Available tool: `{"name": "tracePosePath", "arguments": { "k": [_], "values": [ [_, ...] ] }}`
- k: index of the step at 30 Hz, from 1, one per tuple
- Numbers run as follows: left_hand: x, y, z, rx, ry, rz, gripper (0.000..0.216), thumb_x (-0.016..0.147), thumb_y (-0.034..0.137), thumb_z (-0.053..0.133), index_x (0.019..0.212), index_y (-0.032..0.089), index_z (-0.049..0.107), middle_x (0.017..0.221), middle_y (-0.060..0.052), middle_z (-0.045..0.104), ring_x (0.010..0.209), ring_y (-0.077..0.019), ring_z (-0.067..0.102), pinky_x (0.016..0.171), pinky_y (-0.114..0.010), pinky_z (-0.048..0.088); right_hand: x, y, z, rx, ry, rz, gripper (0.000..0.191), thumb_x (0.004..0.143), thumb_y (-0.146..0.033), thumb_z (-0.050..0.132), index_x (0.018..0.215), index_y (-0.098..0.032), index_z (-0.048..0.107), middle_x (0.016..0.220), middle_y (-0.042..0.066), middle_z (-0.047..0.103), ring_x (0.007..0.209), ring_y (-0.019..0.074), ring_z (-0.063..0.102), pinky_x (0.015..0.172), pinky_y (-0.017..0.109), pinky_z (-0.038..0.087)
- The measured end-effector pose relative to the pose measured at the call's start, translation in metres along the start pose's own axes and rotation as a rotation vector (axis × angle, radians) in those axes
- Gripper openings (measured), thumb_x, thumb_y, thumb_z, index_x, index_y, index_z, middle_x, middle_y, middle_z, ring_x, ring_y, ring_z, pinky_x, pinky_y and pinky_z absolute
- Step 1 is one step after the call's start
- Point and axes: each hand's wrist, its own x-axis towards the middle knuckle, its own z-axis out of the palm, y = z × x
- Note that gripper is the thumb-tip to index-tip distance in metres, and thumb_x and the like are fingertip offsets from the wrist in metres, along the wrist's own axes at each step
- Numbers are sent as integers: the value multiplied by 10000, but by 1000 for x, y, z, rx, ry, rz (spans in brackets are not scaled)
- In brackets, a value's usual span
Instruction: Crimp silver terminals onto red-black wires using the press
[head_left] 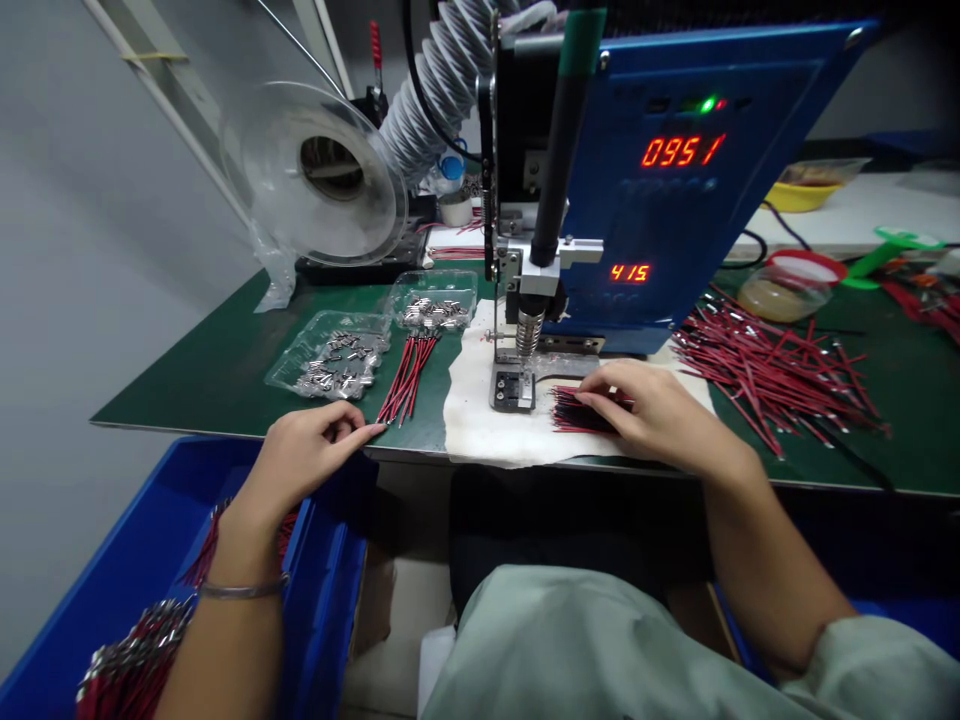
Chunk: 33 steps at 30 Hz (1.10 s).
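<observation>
My left hand (319, 445) is at the table's front edge, fingers curled and thumb tip pressed at the lower ends of a small bundle of red wires (409, 375) with metal terminals. Whether it grips one wire or several is hard to see. My right hand (645, 410) rests on the white cloth (472, 420), its thumb and fingers closed on a flat bunch of red and black wires (564, 410). Just left of that bunch stands the small metal die (514, 390) of a blue press machine (660, 200); no wire is visible in it.
Two clear plastic trays (281, 365) of small metal terminals lie at left. A large pile of red wires (772, 370) covers the right side. Blue bins (165, 500) with wires stand below the table's left edge. A clear reel (255, 170) stands behind.
</observation>
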Motion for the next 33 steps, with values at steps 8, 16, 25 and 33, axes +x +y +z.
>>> {"name": "tracePosePath", "arguments": {
  "k": [8,16,25,33],
  "values": [
    [-5,10,0,1,8,43,313,854,505,521,834,221,650,712,22,630,622,-120,532,608,-229,355,-3,-2,1,39,50,16,133,920,-297,509,925,-209,609,875,12,643,795,154,573,723,271,419],
    [-13,20,0,52,256,125,188,870,350,534,823,190,619,676,25,596,544,-96,481,592,-226,362,-5,-3,0,58,102,8,116,925,-278,502,899,-204,589,867,14,633,785,147,571,728,268,413],
    [-3,23,10,164,474,128,152,870,301,538,834,178,619,712,0,630,556,-109,521,562,-231,342,-9,-3,1,61,87,16,104,921,-265,511,890,-200,587,836,9,623,768,137,559,722,264,410],
    [-2,23,17,272,309,39,220,890,359,468,860,204,622,770,-7,670,588,-142,558,596,-246,336,-8,-3,2,78,80,14,119,921,-270,508,900,-199,601,852,32,633,777,162,570,718,290,419]
  ]
}}
